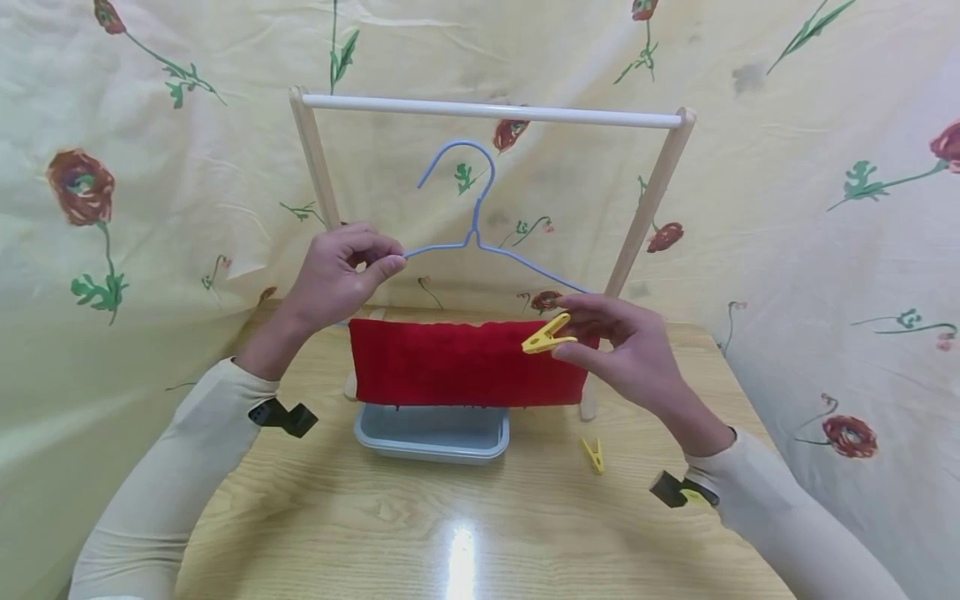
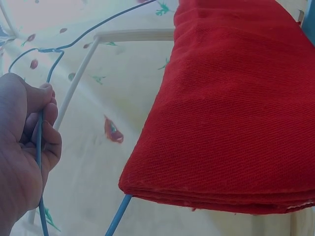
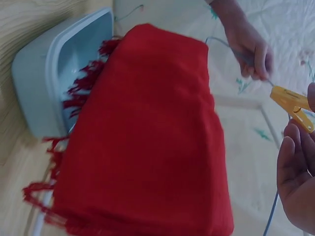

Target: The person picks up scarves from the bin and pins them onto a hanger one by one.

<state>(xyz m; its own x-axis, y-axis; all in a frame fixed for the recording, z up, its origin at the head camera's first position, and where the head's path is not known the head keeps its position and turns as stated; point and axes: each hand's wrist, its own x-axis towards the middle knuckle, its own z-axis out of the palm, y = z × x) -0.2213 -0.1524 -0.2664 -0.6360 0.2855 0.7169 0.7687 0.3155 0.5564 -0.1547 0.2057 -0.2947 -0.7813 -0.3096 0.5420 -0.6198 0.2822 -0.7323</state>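
Note:
My left hand (image 1: 337,271) grips the left shoulder of a blue wire hanger (image 1: 476,218), holding it upright with its hook on top. A folded red fringed scarf (image 1: 450,367) is draped over the hanger's bottom bar, which pokes out at the fold in the left wrist view. Between thumb and fingers, my right hand (image 1: 626,346) pinches a yellow clothespin (image 1: 546,335) in front of the scarf's right part. In the right wrist view the clothespin (image 3: 290,100) stands to the right of the scarf, by the hanger wire.
Behind the hanger stands a wooden rack with a white rail (image 1: 487,110). A light blue basin (image 1: 435,454) sits on the wooden table (image 1: 360,517) below the scarf. Another yellow clothespin (image 1: 594,456) lies right of the basin. Flowered fabric (image 1: 225,167) hangs all around.

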